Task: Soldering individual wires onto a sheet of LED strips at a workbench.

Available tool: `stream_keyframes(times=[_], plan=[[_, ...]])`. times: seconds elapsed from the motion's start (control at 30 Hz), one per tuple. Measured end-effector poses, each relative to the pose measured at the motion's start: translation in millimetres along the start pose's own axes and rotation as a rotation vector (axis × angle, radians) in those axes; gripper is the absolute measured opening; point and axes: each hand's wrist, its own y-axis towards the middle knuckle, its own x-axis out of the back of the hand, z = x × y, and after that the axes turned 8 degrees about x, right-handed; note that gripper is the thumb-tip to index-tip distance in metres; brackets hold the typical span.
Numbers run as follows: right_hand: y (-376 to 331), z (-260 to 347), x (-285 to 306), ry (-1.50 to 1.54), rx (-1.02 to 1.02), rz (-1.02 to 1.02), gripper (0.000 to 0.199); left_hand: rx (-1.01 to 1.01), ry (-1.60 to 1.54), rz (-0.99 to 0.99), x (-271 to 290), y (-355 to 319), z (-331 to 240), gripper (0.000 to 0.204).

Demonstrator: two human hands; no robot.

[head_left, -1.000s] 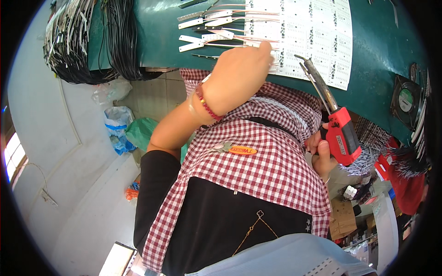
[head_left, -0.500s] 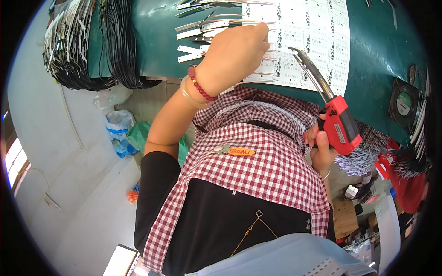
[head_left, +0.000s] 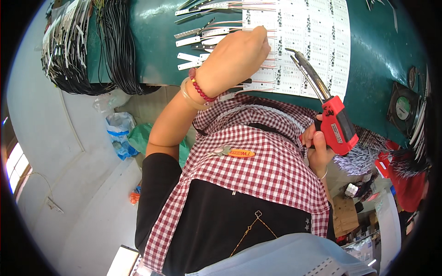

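Note:
My left hand (head_left: pixel 240 54) is bent over the left part of a white sheet of circuit boards (head_left: pixel 317 43). Its fingers are curled together, with the tips and whatever they pinch hidden from view. Thin reddish and white wires (head_left: pixel 260 30) run across the boards beside it, joined to narrow white and black strips (head_left: pixel 189 41) on the left. My right hand (head_left: pixel 318 146) is wrapped round the handle of a red and black soldering gun (head_left: pixel 340 126). The gun's dark, bent tip (head_left: pixel 290 50) is over the boards, to the right of my left fingers.
A green work table (head_left: pixel 156 41) carries bundles of black cables (head_left: pixel 117 46) and light strips (head_left: pixel 69 43) at its left. At the right is a black square fan (head_left: pixel 403 108), near hanging bundles of grey wires (head_left: pixel 357 158). Plastic bags (head_left: pixel 120 131) lie below the table edge.
My left hand has shifted slightly toward me. The soldering gun's tip has moved a little left, nearer to that hand. A dark strip now shows below my left wrist.

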Motion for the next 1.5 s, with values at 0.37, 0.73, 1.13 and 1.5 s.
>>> stream_keyframes(times=[0.37,0.73,1.13,1.5], plan=[[-2,-1,-3,-0.023,-0.036,0.026,0.034,0.054,0.144,-0.098,-13,1,-3,0.020],[-4,-2,-5,-0.066,-0.058,0.009,0.029,0.046,0.137,-0.128,-15,1,-1,0.021],[-11,-2,-7,-0.098,-0.062,-0.025,0.035,0.052,0.158,-0.134,-14,1,-2,0.023],[-10,-5,-5,-0.197,-0.086,0.055,0.028,0.053,0.157,-0.111,-14,2,-1,0.023]])
